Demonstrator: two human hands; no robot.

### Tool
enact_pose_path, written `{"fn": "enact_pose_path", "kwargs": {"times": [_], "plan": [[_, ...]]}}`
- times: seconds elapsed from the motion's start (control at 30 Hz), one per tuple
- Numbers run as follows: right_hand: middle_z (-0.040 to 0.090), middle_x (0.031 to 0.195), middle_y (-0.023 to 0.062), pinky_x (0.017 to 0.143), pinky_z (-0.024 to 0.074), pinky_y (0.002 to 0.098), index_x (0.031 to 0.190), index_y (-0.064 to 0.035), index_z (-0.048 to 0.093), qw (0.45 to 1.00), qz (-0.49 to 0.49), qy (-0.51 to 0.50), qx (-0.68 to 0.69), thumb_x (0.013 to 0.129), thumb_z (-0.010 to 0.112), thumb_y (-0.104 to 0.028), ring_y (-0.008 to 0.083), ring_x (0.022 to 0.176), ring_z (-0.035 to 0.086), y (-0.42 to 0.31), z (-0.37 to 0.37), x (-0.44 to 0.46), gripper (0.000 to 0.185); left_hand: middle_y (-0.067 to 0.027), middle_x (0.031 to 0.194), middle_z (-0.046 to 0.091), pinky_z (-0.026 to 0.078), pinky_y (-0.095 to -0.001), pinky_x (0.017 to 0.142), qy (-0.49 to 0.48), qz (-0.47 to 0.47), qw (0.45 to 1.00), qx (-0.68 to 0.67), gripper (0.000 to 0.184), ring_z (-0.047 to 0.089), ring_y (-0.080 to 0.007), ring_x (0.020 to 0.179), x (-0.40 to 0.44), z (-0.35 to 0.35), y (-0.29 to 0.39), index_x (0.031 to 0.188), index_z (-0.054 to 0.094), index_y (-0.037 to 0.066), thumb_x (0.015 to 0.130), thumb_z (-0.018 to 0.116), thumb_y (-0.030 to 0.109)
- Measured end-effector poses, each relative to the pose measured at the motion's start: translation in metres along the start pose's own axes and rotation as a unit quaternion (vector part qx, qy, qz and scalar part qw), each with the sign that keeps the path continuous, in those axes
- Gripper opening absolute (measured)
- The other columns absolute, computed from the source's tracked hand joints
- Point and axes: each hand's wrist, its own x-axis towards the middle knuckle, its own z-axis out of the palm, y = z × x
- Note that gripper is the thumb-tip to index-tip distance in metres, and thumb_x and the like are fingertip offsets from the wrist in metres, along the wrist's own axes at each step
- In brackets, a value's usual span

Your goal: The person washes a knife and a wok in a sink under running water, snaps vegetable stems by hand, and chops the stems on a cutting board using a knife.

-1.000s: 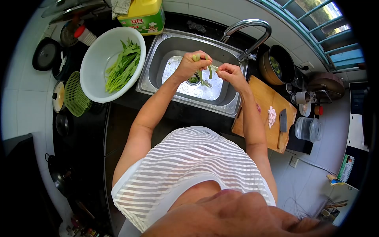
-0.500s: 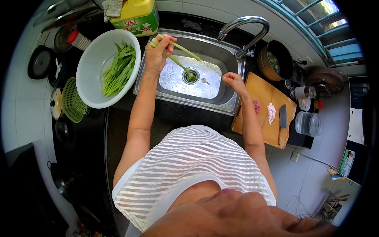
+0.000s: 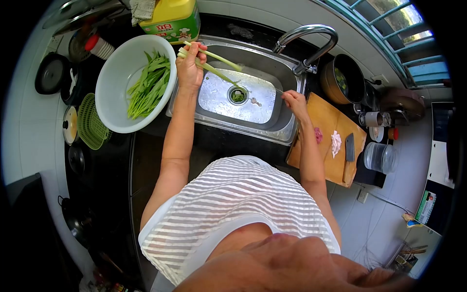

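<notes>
Left fingers [image 3: 193, 49] grip green stalks [image 3: 222, 59] slanting rightward over the sink [image 3: 219, 104]. Right fingers [image 3: 288, 97], by its right side, pinch a thin strip [image 3: 278, 90].

the shirt [image 3: 228, 190] has white stripes and a plain white neckband [image 3: 219, 227]. the stalks [image 3: 222, 60] are pale green, the leaves [image 3: 150, 80] deeper green, the basin [image 3: 113, 100] white, the basket [image 3: 92, 127] yellowish green. the jug [image 3: 177, 17] pairs 2 main colours, yellow and green. the sink [image 3: 209, 117] is silver, the counter [image 3: 214, 144] black, the board [image 3: 318, 112] orange-brown, the strips [image 3: 336, 143] pale pink, the cleaver [image 3: 350, 147] grey with a brown handle [image 3: 346, 171].
</notes>
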Motion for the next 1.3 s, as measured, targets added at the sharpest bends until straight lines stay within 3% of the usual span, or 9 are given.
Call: {"fn": "enact_pose_path", "kwargs": {"times": [0.1,0.3,0.43,0.57,0.63,0.8,1.1,1.23,1.3], "plan": [[0.047,0.053,-0.002,0.039,0.0282,0.0173,0.075,-0.0031,0.059,0.991,0.075,0.062,0.086,0.081,0.054,-0.017,0.0042,0.045,0.041,0.026,-0.026,0.0,0.016,-0.01,0.075,0.058,0.038,-0.02,0.049,0.044,0.046,0.998,-0.009,0.011,0.048,-0.0095,0.055,0.008,-0.009,0.005,0.084,0.054,0.002,0.084,0.054,0.013],[0.053,0.069,0.001,0.037,0.0297,0.016,0.093,-0.0039,0.055,0.948,0.058,0.029,0.311,0.082,0.056,-0.019,0.0051,0.05,0.044,-0.009,-0.009,-0.007,0.018,-0.0101,0.076,0.059,0.039,-0.0204,0.048,0.006,0.001,0.999,-0.035,0.011,0.05,-0.0104,0.055,0.007,-0.004,0.004,0.086,0.054,0.002,0.085,0.053,0.013],[0.056,0.084,0.0039,0.04,0.0298,0.0155,0.108,-0.0021,0.052,0.977,-0.008,-0.033,0.211,0.078,0.058,-0.015,0.0045,0.054,0.044,-0.07,0.046,0.002,0.033,-0.0104,0.077,0.059,0.039,-0.0202,0.049,-0.014,-0.027,0.999,-0.043,0.011,0.05,-0.0103,0.056,0.0,0.012,-0.009,0.086,0.054,0.003,0.085,0.052,0.013],[0.055,0.081,0.0034,0.041,0.0284,0.0159,0.114,-0.0013,0.049,0.975,-0.093,-0.104,0.173,0.077,0.057,-0.013,0.0034,0.051,0.04,-0.109,0.071,0.004,0.039,-0.0106,0.078,0.059,0.039,-0.02,0.049,-0.043,-0.061,0.995,-0.064,0.012,0.05,-0.0101,0.058,-0.007,0.023,-0.017,0.087,0.054,0.002,0.085,0.053,0.015],[0.052,0.069,0.0009,0.04,0.0272,0.017,0.11,-0.0012,0.051,0.959,-0.037,-0.251,0.125,0.079,0.055,-0.014,0.0025,0.047,0.036,-0.112,0.067,0.009,0.034,-0.0091,0.079,0.058,0.038,-0.0201,0.05,-0.045,-0.073,0.995,-0.056,0.013,0.049,-0.0104,0.059,-0.008,0.023,-0.014,0.088,0.055,0.002,0.086,0.051,0.015],[0.036,0.049,-0.0049,0.038,0.0213,0.0191,0.077,0.0009,0.056,0.987,-0.064,-0.128,0.07,0.082,0.051,-0.014,0.0033,0.041,0.028,-0.083,0.069,0.005,0.016,-0.0108,0.077,0.059,0.038,-0.0197,0.049,-0.009,-0.044,0.998,-0.036,0.011,0.049,-0.009,0.057,-0.007,0.009,-0.007,0.084,0.055,0.002,0.084,0.054,0.013],[0.032,0.047,-0.0052,0.037,0.0208,0.0196,0.073,-0.001,0.054,0.959,-0.019,0.034,0.28,0.08,0.053,-0.01,0.0046,0.038,0.027,-0.054,0.029,-0.005,0.012,-0.0096,0.074,0.057,0.038,-0.0196,0.048,0.095,0.04,0.992,-0.074,0.009,0.048,-0.0086,0.055,0.007,-0.014,-0.007,0.083,0.052,0.002,0.084,0.053,0.01],[0.032,0.05,-0.0032,0.039,0.0233,0.0211,0.079,-0.0036,0.05,0.915,-0.002,0.02,0.404,0.085,0.048,-0.013,0.0065,0.042,0.03,-0.043,0.015,-0.003,0.011,-0.0059,0.069,0.056,0.037,-0.0185,0.046,0.036,0.003,0.999,0.016,0.01,0.047,-0.0079,0.052,-0.009,0.011,0.002,0.083,0.052,0.003,0.085,0.052,0.014],[0.04,0.056,0.0003,0.046,0.0314,0.0222,0.081,-0.0048,0.048,0.856,-0.014,0.017,0.516,0.087,0.045,-0.014,0.0112,0.049,0.039,-0.051,0.029,0.003,0.012,-0.0026,0.067,0.057,0.038,-0.0175,0.046,-0.105,-0.06,0.947,0.297,0.012,0.047,-0.0061,0.05,-0.025,0.032,-0.003,0.082,0.053,0.006,0.084,0.053,0.017]]}}
